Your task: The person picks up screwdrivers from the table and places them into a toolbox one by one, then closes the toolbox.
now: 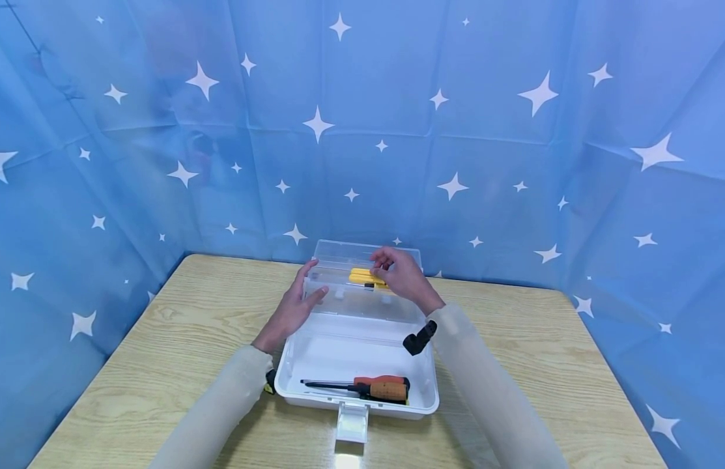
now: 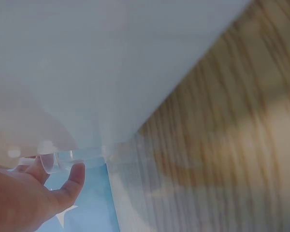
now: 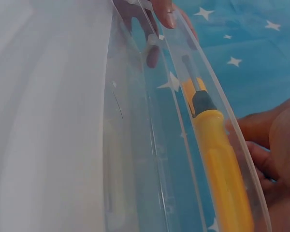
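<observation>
A white toolbox [image 1: 350, 345] stands on the table, with a clear plastic tray [image 1: 327, 307] raised at its back. My left hand [image 1: 294, 306] holds the tray's left end, thumb on the near side and fingers toward the back. Inside the tray lies a yellow-handled screwdriver [image 3: 224, 179], its shaft pointing toward the left hand. Beside it is a second yellow tool [image 1: 359, 276], mostly hidden in the right wrist view. My right hand [image 1: 403, 277] pinches this tool near its right end, thumb and fingers curled.
Two screwdrivers, one with a red handle [image 1: 381, 380] and one with an orange-brown handle [image 1: 388, 391], lie in the box's front. A white latch [image 1: 352, 423] hangs at the front. The wooden table [image 1: 192, 339] meets a blue star-printed curtain [image 1: 385, 85].
</observation>
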`<state>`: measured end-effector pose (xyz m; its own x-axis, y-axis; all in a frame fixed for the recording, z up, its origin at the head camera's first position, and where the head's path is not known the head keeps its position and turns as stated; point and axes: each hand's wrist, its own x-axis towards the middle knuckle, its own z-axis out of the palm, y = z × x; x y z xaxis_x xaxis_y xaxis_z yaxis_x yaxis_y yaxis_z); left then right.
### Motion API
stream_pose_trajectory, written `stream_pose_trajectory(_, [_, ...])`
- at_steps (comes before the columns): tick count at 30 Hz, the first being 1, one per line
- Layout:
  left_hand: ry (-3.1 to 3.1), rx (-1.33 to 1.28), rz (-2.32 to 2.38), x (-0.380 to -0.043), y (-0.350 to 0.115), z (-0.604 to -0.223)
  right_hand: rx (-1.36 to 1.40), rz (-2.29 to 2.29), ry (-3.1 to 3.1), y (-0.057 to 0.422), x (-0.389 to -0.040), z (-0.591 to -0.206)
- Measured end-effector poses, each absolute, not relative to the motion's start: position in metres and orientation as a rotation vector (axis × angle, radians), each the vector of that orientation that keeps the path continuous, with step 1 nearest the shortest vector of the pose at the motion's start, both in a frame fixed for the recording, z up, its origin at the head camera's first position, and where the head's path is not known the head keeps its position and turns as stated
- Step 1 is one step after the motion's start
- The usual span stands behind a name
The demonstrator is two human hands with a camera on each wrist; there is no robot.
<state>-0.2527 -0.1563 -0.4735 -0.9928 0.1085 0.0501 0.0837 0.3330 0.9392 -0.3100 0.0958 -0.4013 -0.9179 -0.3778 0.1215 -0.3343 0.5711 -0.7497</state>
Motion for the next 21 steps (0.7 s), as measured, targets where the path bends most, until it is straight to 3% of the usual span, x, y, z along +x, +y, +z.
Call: stream_pose_trajectory(21, [2.590,0.197,1.728,-0.252,-0.158,-0.468,-0.621,-1.347,2.728,0.109,-0.309,-0.395])
